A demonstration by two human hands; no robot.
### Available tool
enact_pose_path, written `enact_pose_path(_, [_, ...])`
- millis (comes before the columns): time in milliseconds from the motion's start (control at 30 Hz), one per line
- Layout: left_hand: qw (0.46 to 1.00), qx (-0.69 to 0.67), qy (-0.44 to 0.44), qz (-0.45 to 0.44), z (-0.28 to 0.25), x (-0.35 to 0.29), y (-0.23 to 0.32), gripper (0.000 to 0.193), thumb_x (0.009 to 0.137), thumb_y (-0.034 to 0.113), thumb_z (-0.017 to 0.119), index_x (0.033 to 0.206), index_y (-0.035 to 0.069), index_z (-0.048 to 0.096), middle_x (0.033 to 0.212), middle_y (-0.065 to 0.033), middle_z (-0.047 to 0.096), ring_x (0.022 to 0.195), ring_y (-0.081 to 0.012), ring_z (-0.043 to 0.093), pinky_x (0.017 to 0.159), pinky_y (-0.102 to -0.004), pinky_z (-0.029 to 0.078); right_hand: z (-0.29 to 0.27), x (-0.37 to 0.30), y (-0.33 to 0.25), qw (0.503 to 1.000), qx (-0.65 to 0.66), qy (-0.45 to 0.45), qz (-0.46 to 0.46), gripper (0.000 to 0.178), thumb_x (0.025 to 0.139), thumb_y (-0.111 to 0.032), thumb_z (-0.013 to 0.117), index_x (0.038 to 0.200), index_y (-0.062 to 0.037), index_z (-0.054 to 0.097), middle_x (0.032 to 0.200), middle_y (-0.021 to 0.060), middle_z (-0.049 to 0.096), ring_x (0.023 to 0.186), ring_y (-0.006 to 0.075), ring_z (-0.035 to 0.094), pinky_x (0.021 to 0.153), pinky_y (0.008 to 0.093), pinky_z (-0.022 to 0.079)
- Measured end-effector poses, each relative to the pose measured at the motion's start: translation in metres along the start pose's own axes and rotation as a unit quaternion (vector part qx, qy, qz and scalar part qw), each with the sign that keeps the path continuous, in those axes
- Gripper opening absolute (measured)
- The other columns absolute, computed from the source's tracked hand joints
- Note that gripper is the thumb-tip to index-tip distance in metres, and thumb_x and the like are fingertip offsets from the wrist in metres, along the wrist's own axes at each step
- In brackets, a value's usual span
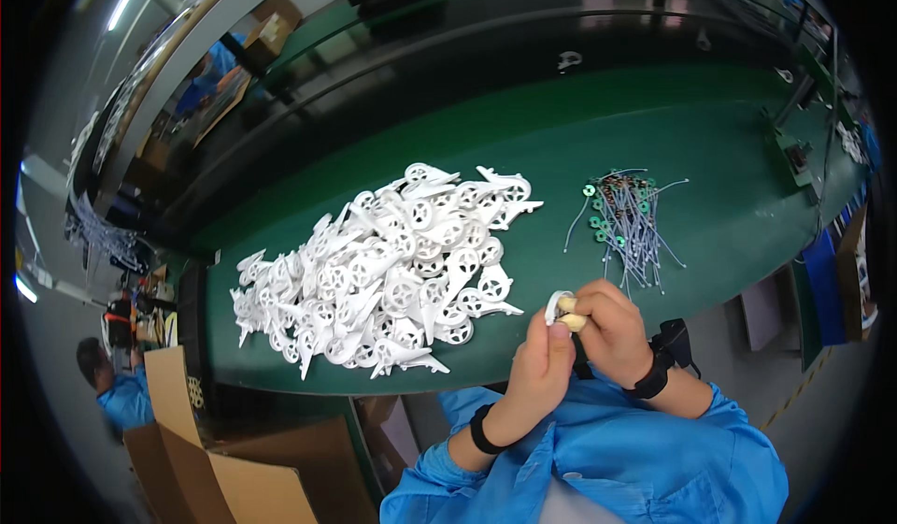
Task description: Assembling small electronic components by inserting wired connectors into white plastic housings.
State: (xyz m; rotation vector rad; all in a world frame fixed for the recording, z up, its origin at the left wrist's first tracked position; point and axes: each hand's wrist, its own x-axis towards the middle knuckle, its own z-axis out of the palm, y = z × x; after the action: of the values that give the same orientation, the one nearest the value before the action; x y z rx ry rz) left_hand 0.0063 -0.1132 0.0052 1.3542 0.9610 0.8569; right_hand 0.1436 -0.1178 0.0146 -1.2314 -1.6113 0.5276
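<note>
Close to the table's front edge, my left hand (542,363) pinches a white plastic part (558,305) with a curved, ring-like rim, its thumb pointing up along it. From the other side my right hand (612,330) meets it, fingers bent and closed. Pale yellow finger cots (572,321) cover two of its fingertips, which press together at the part's open side. Whatever lies between those tips is hidden. To the left spreads a big pile of white plastic parts (402,244) with spoked round ends and pointed tails. Beyond my right hand lies a bunch of grey wires (635,244) with small green round pieces.
The green tabletop (561,131) carries both piles. A dark raised shelf (448,52) runs along its back, and a bracketed fixture (794,155) stands at the right end. Open cardboard boxes (257,487) sit below at the left. Another person (126,393) works at far left.
</note>
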Motion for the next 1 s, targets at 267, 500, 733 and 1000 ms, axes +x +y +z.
enact_pose_path(267, [0.993,0.09,0.038,0.06,-0.014,0.007,-0.007,0.039,0.103,0.028,0.033,0.128,-0.002,0.04,0.06,-0.0007,0.049,0.051,-0.0078,0.048,0.047,-0.0251,0.038,0.017,0.007,0.012,1.0,0.011,0.016,0.013,0.015,0.074,0.007,0.062,0.088,0.0014,0.057,0.091,0.0146,0.056,0.075,0.0293,0.056,0.067,0.0332,0.047])
enact_pose_path(500, [0.999,-0.021,0.04,-0.026,-0.05,-0.011,-0.007,0.048,0.102,0.028,0.037,0.141,0.001,0.03,0.067,-0.0025,0.057,0.053,-0.0077,0.05,0.047,-0.0219,0.04,0.028,0.035,0.029,0.964,0.226,-0.082,0.115,0.029,0.084,-0.003,0.066,0.11,-0.0019,0.053,0.1,0.0062,0.057,0.081,0.0077,0.054,0.064,0.0221,0.045])
enact_pose_path(733, [0.868,0.36,0.334,-0.079,-0.129,-0.044,0.01,0.049,0.095,0.023,0.052,0.135,-0.003,0.042,0.064,-0.0083,0.055,0.052,-0.0191,0.05,0.052,-0.0315,0.041,-0.048,0.128,0.089,0.974,0.006,0.136,0.182,0.046,0.086,-0.02,0.067,0.119,0.0029,0.045,0.108,0.0112,0.057,0.078,0.0106,0.057,0.067,0.0274,0.047])
enact_pose_path(1000, [0.84,0.432,0.317,-0.086,-0.138,-0.031,-0.012,0.055,0.092,0.033,0.055,0.133,-0.001,0.043,0.118,-0.0298,0.056,0.106,-0.0431,0.057,0.087,-0.044,0.046,-0.063,0.097,0.117,0.974,-0.218,-0.02,0.057,0.022,0.081,-0.008,0.064,0.103,-0.0057,0.064,0.094,0.0102,0.057,0.091,0.0263,0.055,0.081,0.0358,0.046])
